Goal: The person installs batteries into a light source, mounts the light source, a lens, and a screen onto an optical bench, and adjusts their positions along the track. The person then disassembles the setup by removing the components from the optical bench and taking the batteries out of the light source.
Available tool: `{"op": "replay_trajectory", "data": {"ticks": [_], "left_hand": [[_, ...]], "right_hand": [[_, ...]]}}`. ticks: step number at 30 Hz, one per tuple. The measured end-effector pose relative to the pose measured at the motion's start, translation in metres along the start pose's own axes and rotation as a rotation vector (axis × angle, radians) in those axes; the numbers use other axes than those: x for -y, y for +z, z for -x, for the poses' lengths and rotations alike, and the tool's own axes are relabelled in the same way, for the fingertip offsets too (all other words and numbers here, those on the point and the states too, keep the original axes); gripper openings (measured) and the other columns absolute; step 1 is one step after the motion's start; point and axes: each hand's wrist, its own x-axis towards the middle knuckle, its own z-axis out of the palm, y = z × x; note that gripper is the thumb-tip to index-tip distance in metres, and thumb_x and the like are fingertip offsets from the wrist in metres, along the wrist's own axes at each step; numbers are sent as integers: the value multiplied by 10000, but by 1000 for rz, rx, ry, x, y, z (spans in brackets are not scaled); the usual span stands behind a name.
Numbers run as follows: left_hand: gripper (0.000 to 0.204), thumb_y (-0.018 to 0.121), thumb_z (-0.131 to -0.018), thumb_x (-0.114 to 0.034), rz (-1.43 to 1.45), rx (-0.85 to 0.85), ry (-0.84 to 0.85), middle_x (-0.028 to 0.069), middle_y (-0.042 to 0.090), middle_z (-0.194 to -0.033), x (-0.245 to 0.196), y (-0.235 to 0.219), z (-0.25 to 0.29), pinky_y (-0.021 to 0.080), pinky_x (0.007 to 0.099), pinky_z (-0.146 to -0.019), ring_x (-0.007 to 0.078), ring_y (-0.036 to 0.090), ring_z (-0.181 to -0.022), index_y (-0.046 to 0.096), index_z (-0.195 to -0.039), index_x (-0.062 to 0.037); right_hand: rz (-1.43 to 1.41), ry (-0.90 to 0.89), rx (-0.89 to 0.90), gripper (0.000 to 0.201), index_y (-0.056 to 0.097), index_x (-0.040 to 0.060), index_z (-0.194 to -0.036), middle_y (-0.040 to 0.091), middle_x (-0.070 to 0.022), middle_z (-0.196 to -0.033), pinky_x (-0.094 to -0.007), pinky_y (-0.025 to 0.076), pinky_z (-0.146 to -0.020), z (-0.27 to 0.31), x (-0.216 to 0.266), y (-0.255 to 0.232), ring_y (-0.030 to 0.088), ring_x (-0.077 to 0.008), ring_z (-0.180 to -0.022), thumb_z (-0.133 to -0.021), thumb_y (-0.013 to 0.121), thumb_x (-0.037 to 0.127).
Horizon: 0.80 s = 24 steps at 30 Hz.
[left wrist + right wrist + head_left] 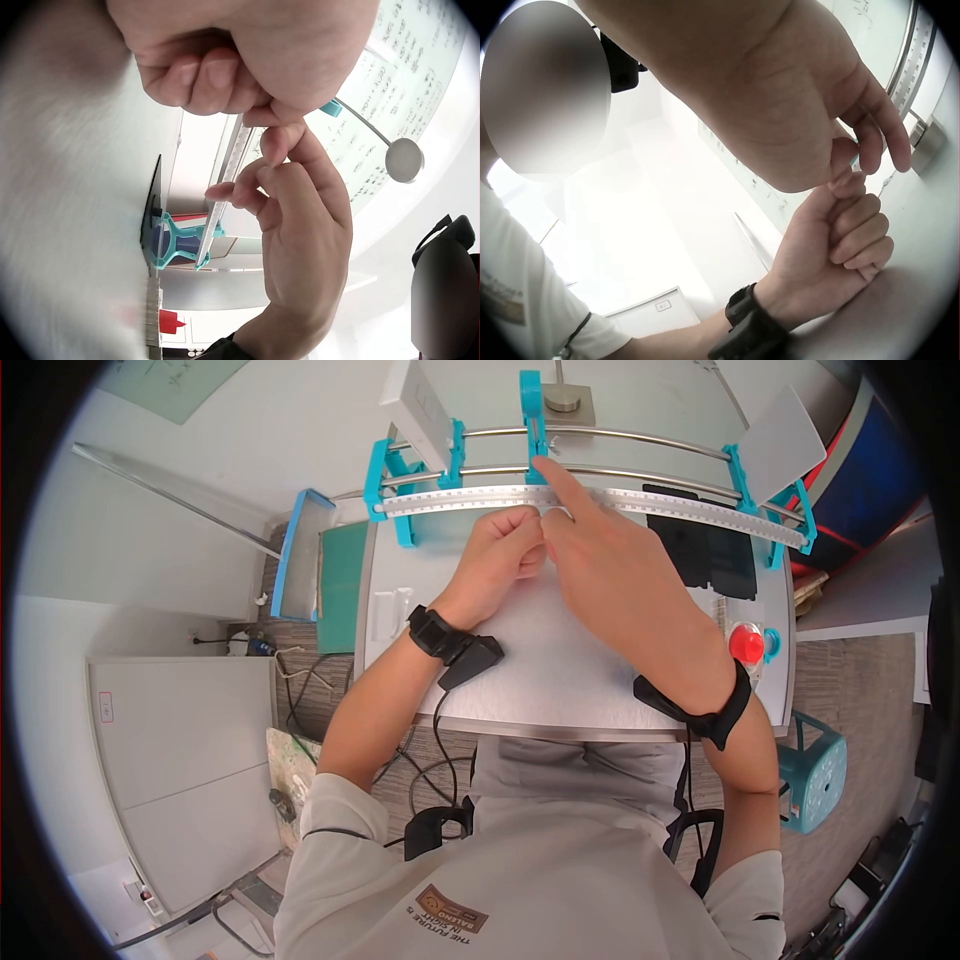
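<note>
Both hands meet over the silver tabletop [560, 680], just in front of a white ruler [680, 508]. Curled into a loose fist, the left hand [497, 565] has its thumb and index finger together at the meeting point. My right hand [625, 570] stretches its index finger toward a teal middle holder [533, 420], while its thumb touches the left hand's fingertips in the right wrist view. I cannot tell whether anything small is between the fingertips. Behind the hands, two metal rods [640, 440] run between teal end stands [380, 480].
White panels stand on the rods at left [415, 415] and right [785, 445]. A black sheet [705, 550] lies under the ruler. A red button [746, 644] sits near the right edge. Beyond the rods is a round metal weight [563, 400]. A teal stool [815, 780] stands at right.
</note>
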Motion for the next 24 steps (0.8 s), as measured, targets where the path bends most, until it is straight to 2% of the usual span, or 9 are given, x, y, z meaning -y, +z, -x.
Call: {"op": "replay_trajectory", "data": {"ticks": [12, 14, 15, 17, 19, 20, 21, 23, 24], "left_hand": [[261, 553, -1035, -136, 11, 16, 3, -80, 409, -702, -1, 1, 1, 246, 224, -530, 27, 317, -610, 504, -780, -113], [252, 559, -1043, -149, -51, -81, -2, -79, 406, -700, -2, 6, 3, 254, 218, -528, 23, 321, -603, 533, -797, -103], [252, 559, -1043, -149, -38, -50, -4, -79, 406, -700, 3, 3, 0, 254, 218, -528, 23, 321, -603, 533, -797, -103], [238, 557, -1049, -152, -214, -64, 151, -78, 402, -695, 12, -4, -4, 257, 212, -524, 20, 323, -594, 560, -818, -94], [255, 554, -1049, -148, -140, -72, 99, -77, 392, -687, 3, 6, 2, 254, 212, -521, 22, 319, -588, 541, -799, -100], [274, 551, -1050, -145, -87, -109, 46, -76, 383, -678, -2, 10, 3, 250, 211, -518, 24, 315, -582, 522, -781, -106], [274, 551, -1050, -145, -66, -96, 46, -76, 383, -678, -2, 6, 1, 250, 211, -518, 24, 315, -582, 522, -781, -106], [322, 555, -1048, -139, -15, -22, 59, -74, 361, -659, 1, 0, 0, 243, 213, -514, 31, 302, -567, 466, -739, -118], [365, 570, -1037, -127, -12, -43, 41, -75, 341, -648, 0, 2, -1, 233, 225, -506, 37, 289, -556, 415, -707, -132]], "right_hand": [[-33, 18, 11, 151, 576, -25, -961, 511, -193, -1499, -406, 594, -743, 1, 0, 0, 697, -334, -945, -814, 604, -8], [-41, 37, 14, 180, 573, -22, -984, 508, -199, -1499, -407, 596, -738, 4, -2, 1, 696, -333, -956, -809, 610, -4], [-80, -7, -65, 209, 567, -19, -1006, 508, -208, -1494, -402, 594, -721, 7, -3, 3, 695, -328, -953, -804, 615, -1], [-87, -38, -135, 238, 560, -17, -1028, 507, -216, -1490, -398, 591, -704, 12, -1, -4, 694, -323, -949, -799, 621, 2], [-33, -22, -51, 243, 550, -18, -1032, 527, -232, -1447, -385, 582, -678, 20, 6, -19, 692, -317, -932, -802, 625, 5], [-55, 12, -67, 241, 564, 19, -1059, 599, -168, -1354, -384, 572, -657, 26, 8, -24, 696, -288, -890, -828, 633, 27], [-36, 18, -54, 241, 564, 19, -1059, 599, -168, -1354, -384, 572, -657, 32, 8, -36, 696, -288, -890, -828, 633, 27], [-106, 125, 117, 267, 600, 73, -1106, 670, -98, -1222, -390, 569, -654, 46, 3, -63, 703, -267, -832, -845, 649, 48], [-125, 100, 9, 272, 643, 112, -1131, 717, -61, -1086, -377, 566, -654, 57, -9, -63, 709, -248, -786, -864, 670, 67]]}}
